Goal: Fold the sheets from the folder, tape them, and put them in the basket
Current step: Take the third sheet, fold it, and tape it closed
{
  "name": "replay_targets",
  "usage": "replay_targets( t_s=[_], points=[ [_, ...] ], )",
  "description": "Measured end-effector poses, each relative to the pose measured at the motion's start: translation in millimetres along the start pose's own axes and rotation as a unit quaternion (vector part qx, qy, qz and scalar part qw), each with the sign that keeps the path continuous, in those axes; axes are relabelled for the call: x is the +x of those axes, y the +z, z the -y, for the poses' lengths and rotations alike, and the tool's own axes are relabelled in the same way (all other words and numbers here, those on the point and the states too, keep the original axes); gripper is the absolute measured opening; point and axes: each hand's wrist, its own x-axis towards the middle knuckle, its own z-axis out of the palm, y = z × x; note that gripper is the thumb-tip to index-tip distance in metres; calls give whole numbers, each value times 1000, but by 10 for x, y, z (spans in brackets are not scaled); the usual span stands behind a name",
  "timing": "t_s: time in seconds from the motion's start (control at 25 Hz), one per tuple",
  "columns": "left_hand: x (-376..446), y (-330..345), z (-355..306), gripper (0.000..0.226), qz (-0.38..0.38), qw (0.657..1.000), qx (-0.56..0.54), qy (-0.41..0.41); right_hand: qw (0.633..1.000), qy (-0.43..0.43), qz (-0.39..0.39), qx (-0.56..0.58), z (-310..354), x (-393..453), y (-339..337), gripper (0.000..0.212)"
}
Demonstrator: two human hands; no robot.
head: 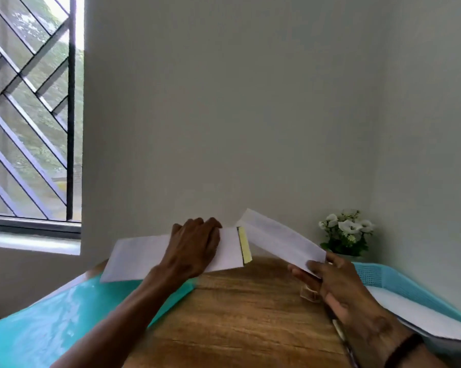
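Observation:
My left hand (pixel 194 248) lies over a folded white sheet (pixel 136 257) at the far side of the wooden table (pixel 237 314), fingers bent over its top edge. A yellow strip (pixel 244 244) shows at that sheet's right end. My right hand (pixel 327 282) pinches the near end of a second folded white sheet (pixel 279 239), held tilted in the air above the table. A teal folder (pixel 64 314) lies at the left, partly under my left arm. The light blue basket (pixel 388 277) stands at the right with white paper (pixel 423 314) inside.
A small clear tape piece or dispenser (pixel 309 294) sits on the table under my right hand. A pen (pixel 343 338) lies along my right forearm. White flowers (pixel 346 232) stand in the far right corner. A barred window (pixel 30 110) is at the left.

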Motion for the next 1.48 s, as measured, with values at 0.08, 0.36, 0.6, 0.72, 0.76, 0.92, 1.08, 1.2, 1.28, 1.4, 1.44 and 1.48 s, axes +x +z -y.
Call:
replay_targets(
  t_s=[0.08, 0.36, 0.6, 0.72, 0.76, 0.92, 1.08, 1.2, 1.28, 1.4, 1.44, 1.48],
  points=[
    [-148, 201, -20, 45, 16, 1000, 6, 9, 1000, -5, 6, 30, 2, -23, -62, 22],
    [-246, 366, 143, 42, -120, 993, 16, 2, 997, -60, -24, -35, -44, 26, -123, 12],
    [-283, 364, 245, 43, -93, 994, 7, -50, 996, -79, 35, -10, -142, 40, -97, 24],
    [-290, 399, 231, 39, -90, 993, -31, -66, 992, -108, 44, -48, -214, 22, -60, 25],
    [-282, 403, 242, 39, -94, 991, -49, -78, 990, -122, 44, -63, -234, 18, -57, 25],
    [-263, 417, 288, 37, -119, 981, -106, -112, 984, -153, 33, -79, -308, 45, -87, 28],
    [-264, 433, 311, 36, -131, 976, -121, -122, 985, -156, 32, -73, -343, 101, -114, 35],
    [-260, 440, 327, 36, -135, 975, -123, -122, 984, -149, 47, -89, -354, 99, -108, 36],
    [-257, 438, 333, 36, -141, 975, -120, -126, 982, -145, 57, -107, -363, 83, -97, 37],
    [-270, 420, 318, 35, -149, 973, -114, -135, 979, -136, 70, -134, -384, 71, -93, 40],
    [-275, 413, 315, 34, -154, 972, -112, -138, 978, -135, 74, -140, -383, 64, -93, 40],
    [-278, 410, 316, 34, -157, 971, -111, -140, 977, -135, 76, -148, -384, 63, -98, 40]
  ],
)
